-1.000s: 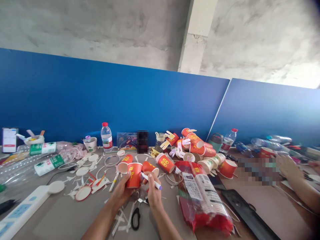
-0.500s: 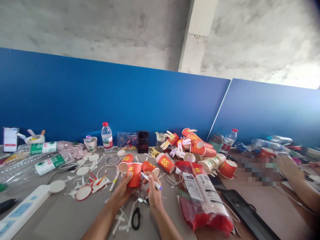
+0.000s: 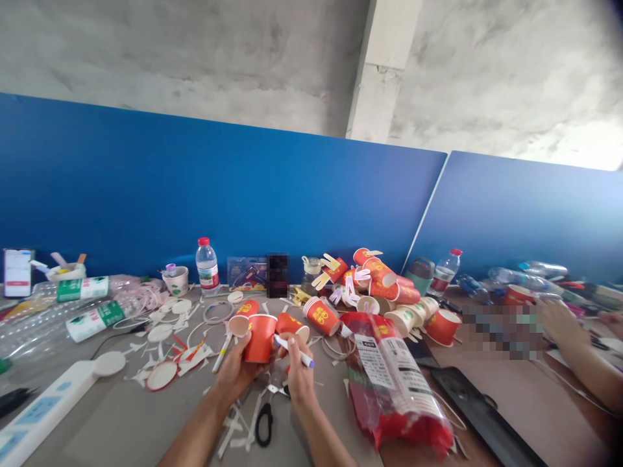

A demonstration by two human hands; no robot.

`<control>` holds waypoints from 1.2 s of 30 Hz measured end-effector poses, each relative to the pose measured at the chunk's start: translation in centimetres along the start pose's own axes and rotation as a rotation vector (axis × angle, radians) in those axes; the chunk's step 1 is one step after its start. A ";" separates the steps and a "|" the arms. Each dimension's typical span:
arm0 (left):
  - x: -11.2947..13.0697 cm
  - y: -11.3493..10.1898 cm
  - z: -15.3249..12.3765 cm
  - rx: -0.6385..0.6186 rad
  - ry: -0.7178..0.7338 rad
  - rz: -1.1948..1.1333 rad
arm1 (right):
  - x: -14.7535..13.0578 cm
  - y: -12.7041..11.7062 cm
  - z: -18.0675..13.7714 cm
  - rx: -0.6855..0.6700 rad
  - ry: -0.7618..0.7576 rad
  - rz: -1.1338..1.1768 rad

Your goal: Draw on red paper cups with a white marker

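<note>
Marking one red paper cup (image 3: 260, 337), left hand (image 3: 237, 373) clamped on it, right hand (image 3: 298, 376) fingers pinching a marker (image 3: 294, 351); decorated cups (image 3: 374, 279) are piling behind, a full sleeve of cups (image 3: 394, 383) remaining.

No wording can be read: the yellow marks on the red paper cup (image 3: 260, 337), the printed panel on the plastic sleeve (image 3: 389, 373) and the bottle labels (image 3: 95, 316) are too blurred.

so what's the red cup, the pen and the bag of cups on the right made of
Red cup in the left hand: looks like printed paper, matte, with a white rolled rim. Pen in the right hand: probably plastic, a smooth white barrel with a purple end. Bag of cups: thin clear plastic film, glossy and crinkled, the red stack showing through.
</note>
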State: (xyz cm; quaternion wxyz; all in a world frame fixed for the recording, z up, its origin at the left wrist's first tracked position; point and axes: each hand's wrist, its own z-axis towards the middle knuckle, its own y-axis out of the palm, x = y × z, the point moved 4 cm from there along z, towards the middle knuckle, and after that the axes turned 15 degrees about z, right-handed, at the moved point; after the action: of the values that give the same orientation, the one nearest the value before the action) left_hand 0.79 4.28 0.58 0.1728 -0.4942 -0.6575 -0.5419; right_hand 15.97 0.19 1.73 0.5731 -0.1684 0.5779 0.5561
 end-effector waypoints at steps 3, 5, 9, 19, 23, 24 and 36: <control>-0.1 0.1 0.0 -0.008 -0.012 -0.007 | 0.0 -0.1 0.1 0.033 0.013 -0.013; -0.1 0.2 0.0 -0.010 -0.021 -0.013 | 0.0 -0.2 0.1 0.033 0.018 -0.021; -0.2 0.0 0.1 0.006 -0.001 -0.011 | 0.1 -0.2 0.0 -0.007 0.023 -0.039; -0.4 0.0 0.0 0.027 0.001 0.085 | 0.4 -0.3 0.0 -0.019 -0.038 -0.013; -0.4 0.1 0.1 0.027 0.006 0.074 | 0.2 -0.2 0.0 -0.028 -0.030 -0.004; -0.4 0.0 0.2 0.027 0.008 0.071 | 0.1 -0.2 0.0 -0.027 -0.024 -0.006; 0.0 0.1 0.1 0.001 0.018 -0.017 | 0.1 -0.1 0.1 -0.037 -0.014 -0.034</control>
State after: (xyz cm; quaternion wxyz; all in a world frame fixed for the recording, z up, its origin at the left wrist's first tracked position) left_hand 0.93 4.32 0.63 0.1743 -0.4835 -0.6605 -0.5473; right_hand 16.08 0.24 1.64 0.5835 -0.1849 0.5604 0.5580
